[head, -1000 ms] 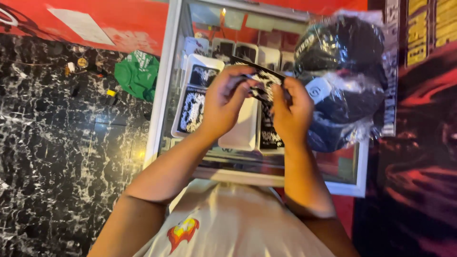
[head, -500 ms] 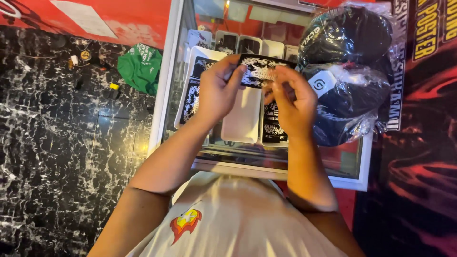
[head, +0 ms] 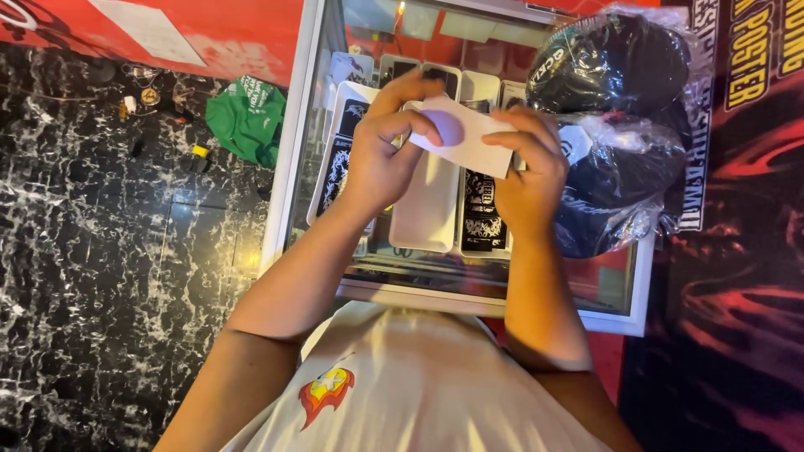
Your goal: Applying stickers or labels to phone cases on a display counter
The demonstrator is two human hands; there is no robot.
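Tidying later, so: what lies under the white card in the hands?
Under the white card: a glass counter with a white tray and black printed items. What lies directly beneath is covered.

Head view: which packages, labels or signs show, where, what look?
White card: flat rectangle, held in both hands over the glass case.
Bagged caps: dark, in clear plastic, on the case's right.
Black printed packs: flat, below the card.
Poster: far right, dark with yellow lettering.

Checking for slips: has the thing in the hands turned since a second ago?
Yes. The flat item between the left hand and right hand showed black print; now its plain white side faces up, above the same white tray.
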